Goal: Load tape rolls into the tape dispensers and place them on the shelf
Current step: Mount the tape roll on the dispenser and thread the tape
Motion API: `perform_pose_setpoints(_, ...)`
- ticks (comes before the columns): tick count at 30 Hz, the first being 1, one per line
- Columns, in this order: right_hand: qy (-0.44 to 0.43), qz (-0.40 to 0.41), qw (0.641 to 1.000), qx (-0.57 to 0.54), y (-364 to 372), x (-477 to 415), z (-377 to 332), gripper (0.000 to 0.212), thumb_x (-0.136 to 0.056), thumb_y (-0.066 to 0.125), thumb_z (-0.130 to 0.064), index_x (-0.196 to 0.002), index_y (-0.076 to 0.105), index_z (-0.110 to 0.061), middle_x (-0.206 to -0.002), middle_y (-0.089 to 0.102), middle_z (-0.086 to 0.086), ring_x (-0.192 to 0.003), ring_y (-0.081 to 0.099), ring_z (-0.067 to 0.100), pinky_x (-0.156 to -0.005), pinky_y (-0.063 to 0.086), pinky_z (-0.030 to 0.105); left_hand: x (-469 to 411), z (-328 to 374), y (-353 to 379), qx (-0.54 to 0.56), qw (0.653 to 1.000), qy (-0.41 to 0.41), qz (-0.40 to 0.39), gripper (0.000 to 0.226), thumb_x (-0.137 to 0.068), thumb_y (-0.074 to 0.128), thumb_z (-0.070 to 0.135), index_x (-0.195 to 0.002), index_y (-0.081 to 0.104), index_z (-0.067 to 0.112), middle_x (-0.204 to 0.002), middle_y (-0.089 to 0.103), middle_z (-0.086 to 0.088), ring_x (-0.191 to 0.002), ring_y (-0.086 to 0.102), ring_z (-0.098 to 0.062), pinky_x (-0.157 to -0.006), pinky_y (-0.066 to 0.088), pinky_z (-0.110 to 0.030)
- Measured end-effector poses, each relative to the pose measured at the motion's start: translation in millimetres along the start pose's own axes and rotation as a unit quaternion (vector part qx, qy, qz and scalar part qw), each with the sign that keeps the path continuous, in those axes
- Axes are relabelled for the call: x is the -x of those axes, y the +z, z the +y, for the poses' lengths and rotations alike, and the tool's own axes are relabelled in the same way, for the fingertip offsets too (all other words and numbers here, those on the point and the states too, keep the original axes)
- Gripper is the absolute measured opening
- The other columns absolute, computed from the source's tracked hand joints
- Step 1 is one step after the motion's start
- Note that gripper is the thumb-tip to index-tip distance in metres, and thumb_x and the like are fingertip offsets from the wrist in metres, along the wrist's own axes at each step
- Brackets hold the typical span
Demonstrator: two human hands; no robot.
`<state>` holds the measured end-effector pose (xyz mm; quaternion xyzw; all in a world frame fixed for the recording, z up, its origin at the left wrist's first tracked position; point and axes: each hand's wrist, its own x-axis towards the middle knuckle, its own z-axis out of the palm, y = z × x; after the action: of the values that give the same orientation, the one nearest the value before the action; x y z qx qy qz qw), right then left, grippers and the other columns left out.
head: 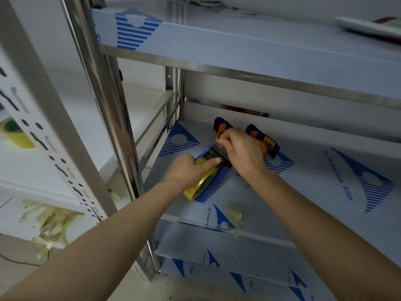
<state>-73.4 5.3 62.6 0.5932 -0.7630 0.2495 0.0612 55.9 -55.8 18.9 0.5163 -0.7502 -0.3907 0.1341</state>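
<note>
A blue tape dispenser (pixel 213 183) lies on the middle shelf (pixel 303 192) with a yellow tape roll (pixel 200 185) seated in it. My left hand (pixel 188 170) rests on the roll, its forefinger pressing the tape down near the dispenser's front. My right hand (pixel 240 148) pinches the clear tape end at the dispenser's head, pulling it up. Behind the hands, two more dispensers in dark blue and orange stand against the shelf's back: one (pixel 221 124) to the left and one (pixel 265 141) to the right.
A steel upright (pixel 112 118) stands just left of the shelf. The upper shelf (pixel 249 51) overhangs the hands. A yellow tape roll (pixel 15 135) sits on the white rack at far left, with tape scraps (pixel 52 222) below it. A crumpled tape scrap (pixel 235 213) lies near the shelf's front edge.
</note>
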Motion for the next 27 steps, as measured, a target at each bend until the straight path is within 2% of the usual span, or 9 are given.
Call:
perform_pose_setpoints(4,-0.049,0.012,0.999,-0.011,-1,0,-10,0.022,-0.097,0.048,-0.023,-0.104,0.06,-0.005,-0.106,0.063,0.011,-0.095,0.06,0.024,-0.074,0.047,0.032,2,-8,1,-0.056,0.998,-0.026,0.004,0.067,-0.068,0.047,0.081,-0.066,0.049,0.015,-0.063,0.051,-0.002,-0.06,0.052,-0.017,-0.055,0.038,-0.028)
perform_pose_setpoints(7,0.011,-0.028,0.999,-0.045,-7,-16,2,0.024,-0.096,0.049,-0.024,-0.103,0.061,-0.005,-0.103,0.065,0.01,-0.095,0.06,0.024,-0.072,0.04,0.027,7,-14,2,-0.016,1.0,-0.027,-0.003,0.075,-0.062,0.041,0.086,-0.066,0.051,0.012,-0.062,0.051,-0.004,-0.059,0.051,-0.019,-0.058,0.041,-0.033)
perform_pose_setpoints(9,0.054,-0.048,0.996,-0.051,-8,-24,18,0.025,-0.095,0.051,-0.026,-0.103,0.062,-0.005,-0.104,0.066,0.01,-0.095,0.061,0.025,-0.076,0.045,0.031,8,-18,1,0.047,0.998,-0.028,-0.013,0.081,-0.063,0.041,0.085,-0.075,0.061,0.008,-0.073,0.059,-0.01,-0.07,0.059,-0.025,-0.069,0.051,-0.041)
perform_pose_setpoints(12,0.113,-0.065,0.988,-0.088,-4,-26,33,0.025,-0.094,0.053,-0.027,-0.103,0.062,-0.005,-0.102,0.066,0.011,-0.091,0.062,0.026,-0.082,0.052,0.042,10,-22,0,0.115,0.991,-0.018,-0.067,0.045,-0.085,0.053,0.054,-0.089,0.062,0.011,-0.093,0.065,-0.011,-0.086,0.062,-0.024,-0.084,0.053,-0.04)
perform_pose_setpoints(14,0.137,-0.074,0.981,-0.115,1,-25,39,0.024,-0.094,0.054,-0.025,-0.1,0.064,-0.004,-0.093,0.067,0.011,-0.077,0.063,0.023,-0.077,0.054,0.041,13,-25,-2,0.148,0.984,-0.012,-0.096,0.02,-0.09,0.055,0.037,-0.085,0.059,0.018,-0.092,0.063,-0.007,-0.081,0.06,-0.019,-0.081,0.052,-0.036)
perform_pose_setpoints(17,0.198,-0.089,0.96,-0.177,7,-25,47,0.025,-0.093,0.057,-0.024,-0.1,0.064,-0.001,-0.074,0.062,0.005,-0.054,0.057,0.013,-0.058,0.05,0.026,17,-26,-1,0.232,0.968,-0.018,-0.09,0.018,-0.089,0.058,0.033,-0.083,0.059,0.016,-0.08,0.062,-0.003,-0.069,0.06,-0.014,-0.065,0.052,-0.026)
perform_pose_setpoints(21,0.259,-0.104,0.92,-0.277,10,-23,51,0.02,-0.091,0.061,-0.018,-0.096,0.063,0.001,-0.069,0.058,0.006,-0.053,0.052,0.011,-0.047,0.049,0.015,23,-24,1,0.299,0.952,-0.022,-0.059,0.024,-0.088,0.061,0.032,-0.077,0.06,0.01,-0.067,0.061,-0.008,-0.042,0.058,-0.007,-0.046,0.05,-0.02)
perform_pose_setpoints(23,0.294,-0.115,0.888,-0.334,12,-22,53,0.016,-0.089,0.063,-0.015,-0.093,0.064,0.001,-0.066,0.056,0.005,-0.054,0.051,0.011,-0.043,0.047,0.013,23,-24,1,0.315,0.948,-0.021,-0.042,0.026,-0.088,0.061,0.03,-0.075,0.061,0.007,-0.063,0.059,-0.012,-0.036,0.054,-0.008,-0.042,0.048,-0.02)
perform_pose_setpoints(27,0.37,-0.149,0.816,-0.417,20,-17,56,0.01,-0.086,0.066,-0.011,-0.079,0.062,-0.006,-0.065,0.055,0.006,-0.058,0.049,0.013,-0.053,0.043,0.023,21,-22,1,0.314,0.949,-0.012,-0.005,0.025,-0.087,0.062,0.027,-0.072,0.061,0.008,-0.063,0.059,-0.013,-0.036,0.053,-0.009,-0.04,0.047,-0.021)
